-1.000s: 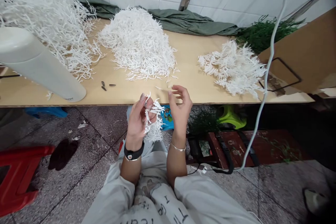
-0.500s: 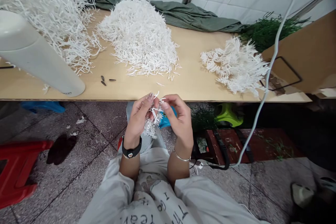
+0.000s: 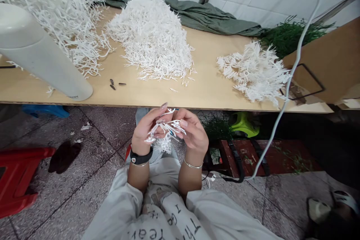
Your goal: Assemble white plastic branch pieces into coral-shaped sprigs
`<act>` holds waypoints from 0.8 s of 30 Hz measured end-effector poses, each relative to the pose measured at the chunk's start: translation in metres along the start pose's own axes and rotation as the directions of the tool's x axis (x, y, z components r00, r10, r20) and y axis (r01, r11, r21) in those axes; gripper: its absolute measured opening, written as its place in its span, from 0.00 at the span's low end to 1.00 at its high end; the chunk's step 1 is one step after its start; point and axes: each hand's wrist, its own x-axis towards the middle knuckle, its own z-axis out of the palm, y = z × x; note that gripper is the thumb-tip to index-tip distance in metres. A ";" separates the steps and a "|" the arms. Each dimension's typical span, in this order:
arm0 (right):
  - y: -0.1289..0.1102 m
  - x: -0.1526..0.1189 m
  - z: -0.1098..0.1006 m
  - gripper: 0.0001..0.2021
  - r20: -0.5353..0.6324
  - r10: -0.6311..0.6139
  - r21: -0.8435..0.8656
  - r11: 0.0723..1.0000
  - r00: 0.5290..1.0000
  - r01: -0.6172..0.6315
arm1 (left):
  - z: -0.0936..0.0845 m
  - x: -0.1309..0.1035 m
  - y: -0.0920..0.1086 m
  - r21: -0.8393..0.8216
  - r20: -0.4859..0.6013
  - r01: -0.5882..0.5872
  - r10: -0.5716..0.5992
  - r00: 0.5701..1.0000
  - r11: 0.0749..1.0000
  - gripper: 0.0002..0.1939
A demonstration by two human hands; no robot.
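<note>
Two bare hands meet at the centre of the frame, just in front of the counter's (image 3: 208, 95) near edge, with a branching white sprig (image 3: 165, 128) spread between them. The left hand (image 3: 144, 129), above a black wristband (image 3: 142, 158), has its fingers curled and nearly closed, gripping the sprig's stems near the thumb. The right hand (image 3: 196, 133), a thin bangle (image 3: 193, 165) at its wrist, pinches the tips of the strands between thumb and bent fingers; a looser white tangle hangs below. One second earlier, the right hand stood apart from the sprig at the counter's edge, its fingers parted; half a second ago, the two hands had come together with the strands bunched between them. Now the strands fan out sideways from one hand to the other. On the counter, a mound of short white pieces (image 3: 157, 41) fills the upper centre, a heap of longer white strands (image 3: 67, 22) the upper left and a smaller white pile (image 3: 255, 71) the right, while a pale bottle (image 3: 50, 60) and dark seeds (image 3: 113, 87) sit at left.
</note>
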 end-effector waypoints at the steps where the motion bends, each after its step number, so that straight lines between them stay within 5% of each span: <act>1: 0.000 0.001 -0.001 0.12 0.012 0.016 0.038 0.999 1.000 -0.016 | -0.001 0.001 0.000 -0.038 0.034 0.028 -0.027 0.999 0.999 0.25; 6: -0.001 0.004 -0.003 0.14 0.051 0.025 0.123 0.992 0.998 -0.031 | -0.002 0.006 -0.004 -0.211 0.180 0.172 -0.134 0.974 0.962 0.25; 11: -0.004 0.004 -0.005 0.21 -0.018 0.053 0.099 0.994 0.998 -0.051 | 0.000 0.010 -0.009 -0.246 0.213 0.243 -0.192 0.958 0.938 0.24; 19: -0.002 0.007 -0.007 0.19 0.031 0.063 0.190 0.979 0.998 -0.068 | 0.003 0.010 -0.008 -0.249 0.177 0.232 -0.191 0.965 0.940 0.26; 24: -0.003 0.008 -0.007 0.19 0.031 0.023 0.233 0.972 0.999 -0.030 | 0.010 0.010 -0.015 -0.289 0.246 0.170 -0.098 0.964 0.942 0.28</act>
